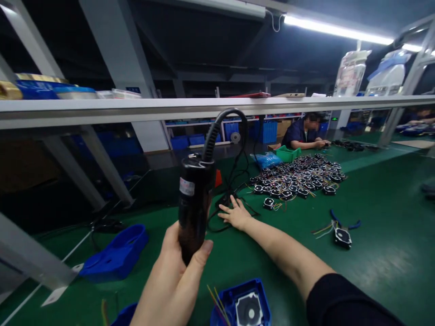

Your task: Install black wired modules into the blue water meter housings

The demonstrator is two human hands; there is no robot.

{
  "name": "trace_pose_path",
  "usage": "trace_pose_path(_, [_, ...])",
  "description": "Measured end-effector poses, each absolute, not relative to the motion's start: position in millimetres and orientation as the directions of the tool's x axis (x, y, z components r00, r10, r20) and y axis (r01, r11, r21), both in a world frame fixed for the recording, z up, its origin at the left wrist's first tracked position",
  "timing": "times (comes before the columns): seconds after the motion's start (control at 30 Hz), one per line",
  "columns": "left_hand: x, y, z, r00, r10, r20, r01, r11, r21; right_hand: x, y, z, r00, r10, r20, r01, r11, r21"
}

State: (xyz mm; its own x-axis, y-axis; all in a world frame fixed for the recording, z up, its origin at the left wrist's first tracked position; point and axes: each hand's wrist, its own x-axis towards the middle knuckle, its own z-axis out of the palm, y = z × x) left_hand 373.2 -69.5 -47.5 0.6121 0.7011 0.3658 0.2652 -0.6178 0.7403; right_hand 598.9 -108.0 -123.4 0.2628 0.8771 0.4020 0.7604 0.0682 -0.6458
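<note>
Head view: left hand [170, 276] wrapped tight round a black electric screwdriver [194, 203], held upright above the green table [374, 271]
Right hand [235, 213] lies flat, fingers spread, on the tangled black cable [234, 181], gripping nothing; the blue fixture [261, 294] and the lone fan unit [341, 236] beside the pliers [353, 224] lie untouched, so fastening looks yet to begin, a heap of fans [299, 176] beyond

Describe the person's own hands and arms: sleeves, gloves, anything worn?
Both hands are bare: no gloves, rings or watch show. The left hand and wrist are uncovered to the frame edge. The right hand leads to a bare forearm; a dark sleeve covers that arm from about the elbow up.
</note>
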Motion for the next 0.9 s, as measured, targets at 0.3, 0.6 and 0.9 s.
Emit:
trace_pose_path(0.3, [392.7,-96.9,-58.6,0.759,0.494,0.424,0.183,-0.787,0.590,571.6,-176.2,-130.7,0.268,0.832,0.485,0.465,0.329,-0.822])
trace_pose_path(0.6, [409.9,-131.6,-41.8,0.835,0.273,0.477,-0.006,-0.863,0.505,515.0,-191.8,-55.9,0.627,0.542,0.561,-0.105,0.771,-0.628])
trace_pose_path(0.9, [351.5,-177.8,-149.5,0.665,0.082,0.742,0.057,-0.997,0.060,548.9,-198.4,-35.5,0.664,0.337,0.668,0.097,0.846,-0.524])
